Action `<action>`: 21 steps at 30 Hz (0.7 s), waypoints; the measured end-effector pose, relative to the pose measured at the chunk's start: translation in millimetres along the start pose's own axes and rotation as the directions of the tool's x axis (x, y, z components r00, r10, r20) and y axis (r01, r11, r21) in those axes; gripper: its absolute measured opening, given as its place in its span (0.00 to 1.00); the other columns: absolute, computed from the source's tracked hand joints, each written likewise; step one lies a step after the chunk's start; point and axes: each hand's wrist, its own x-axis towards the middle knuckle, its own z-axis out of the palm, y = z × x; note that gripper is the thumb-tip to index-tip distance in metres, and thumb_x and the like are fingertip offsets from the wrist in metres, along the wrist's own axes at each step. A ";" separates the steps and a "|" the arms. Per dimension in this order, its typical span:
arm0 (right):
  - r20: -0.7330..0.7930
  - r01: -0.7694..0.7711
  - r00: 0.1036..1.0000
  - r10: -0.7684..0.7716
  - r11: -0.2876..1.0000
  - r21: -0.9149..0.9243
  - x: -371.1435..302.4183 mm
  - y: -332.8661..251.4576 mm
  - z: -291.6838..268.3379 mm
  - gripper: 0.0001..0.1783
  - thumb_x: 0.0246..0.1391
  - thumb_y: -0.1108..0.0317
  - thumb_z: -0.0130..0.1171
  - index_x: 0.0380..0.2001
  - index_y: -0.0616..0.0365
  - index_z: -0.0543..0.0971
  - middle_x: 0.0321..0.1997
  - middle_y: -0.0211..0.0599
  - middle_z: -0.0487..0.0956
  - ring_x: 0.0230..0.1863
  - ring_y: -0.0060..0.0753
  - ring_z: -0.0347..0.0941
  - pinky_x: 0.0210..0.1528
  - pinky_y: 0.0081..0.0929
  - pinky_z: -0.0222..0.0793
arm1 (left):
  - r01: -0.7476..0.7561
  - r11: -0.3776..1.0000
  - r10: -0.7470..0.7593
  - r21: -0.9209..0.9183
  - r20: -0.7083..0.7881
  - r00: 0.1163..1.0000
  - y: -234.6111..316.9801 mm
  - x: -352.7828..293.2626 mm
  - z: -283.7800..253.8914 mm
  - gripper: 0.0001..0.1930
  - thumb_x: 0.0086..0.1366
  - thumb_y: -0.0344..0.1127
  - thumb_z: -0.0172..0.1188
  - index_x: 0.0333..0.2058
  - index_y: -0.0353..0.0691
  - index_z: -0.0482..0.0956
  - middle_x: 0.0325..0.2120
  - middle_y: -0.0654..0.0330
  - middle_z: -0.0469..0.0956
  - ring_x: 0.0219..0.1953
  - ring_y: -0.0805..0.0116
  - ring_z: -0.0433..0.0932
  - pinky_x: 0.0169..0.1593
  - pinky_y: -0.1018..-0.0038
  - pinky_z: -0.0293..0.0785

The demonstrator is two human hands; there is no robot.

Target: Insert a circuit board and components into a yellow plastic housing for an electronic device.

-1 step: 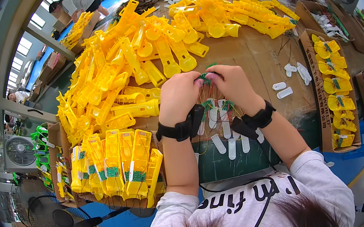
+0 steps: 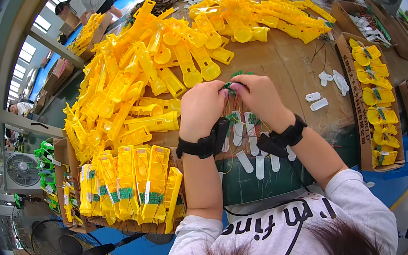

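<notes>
Over the middle of the table, my left hand (image 2: 202, 108) and my right hand (image 2: 263, 98) meet at the fingertips. Between them they pinch a small green circuit board (image 2: 230, 88), mostly covered by the fingers. Thin wires run down from it. Below the hands lie several white plastic strips (image 2: 260, 167), some with green boards and wires among them. Both wrists wear black straps. To the left of my left hand spreads a large heap of yellow plastic housings (image 2: 150, 70).
At the near left a box holds yellow housings fitted with green boards (image 2: 152, 197). A cardboard box (image 2: 359, 107) of similar parts stands on the right. Small white pieces (image 2: 319, 104) lie right of my hands. A black fan (image 2: 71, 253) stands lower left. Other people work beyond.
My right hand and wrist have shifted slightly left. My left hand stays nearly in place, and the circuit board is still pinched between them.
</notes>
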 end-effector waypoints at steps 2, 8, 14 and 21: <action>0.008 0.000 1.000 0.001 0.999 -0.037 -4.6 0.0 4.6 0.09 0.48 0.69 0.51 0.29 0.65 0.76 0.27 0.49 0.76 0.30 0.50 0.72 0.32 0.37 0.67 | 0.050 0.997 -0.049 0.060 -0.007 0.999 6.7 0.6 1.3 0.11 0.55 0.39 0.52 0.33 0.42 0.77 0.29 0.52 0.76 0.35 0.54 0.74 0.38 0.63 0.69; 0.248 -0.039 0.968 0.042 0.999 -0.018 1.8 6.0 -16.5 0.12 0.48 0.67 0.52 0.34 0.63 0.76 0.30 0.51 0.76 0.33 0.51 0.72 0.36 0.37 0.67 | 0.125 0.990 -0.120 0.067 -0.076 0.990 -3.5 -6.6 -6.8 0.14 0.56 0.38 0.52 0.40 0.40 0.73 0.31 0.51 0.76 0.37 0.53 0.74 0.40 0.63 0.69; 0.058 0.198 0.975 -0.213 0.960 0.200 6.4 -5.9 -15.5 0.15 0.47 0.70 0.55 0.40 0.64 0.74 0.33 0.50 0.76 0.37 0.47 0.73 0.40 0.32 0.67 | 0.018 0.979 -0.016 -0.202 0.009 1.000 1.5 -5.3 -3.8 0.13 0.55 0.31 0.52 0.40 0.36 0.68 0.34 0.49 0.75 0.40 0.50 0.72 0.42 0.63 0.68; 0.230 -0.011 0.972 -0.050 0.966 0.260 10.8 1.4 -27.1 0.13 0.48 0.74 0.52 0.39 0.64 0.74 0.32 0.42 0.78 0.31 0.37 0.75 0.34 0.25 0.68 | -0.159 0.963 0.123 -0.216 -0.174 0.977 -5.8 -4.6 -0.7 0.15 0.55 0.30 0.53 0.42 0.33 0.68 0.36 0.48 0.73 0.41 0.51 0.71 0.44 0.67 0.67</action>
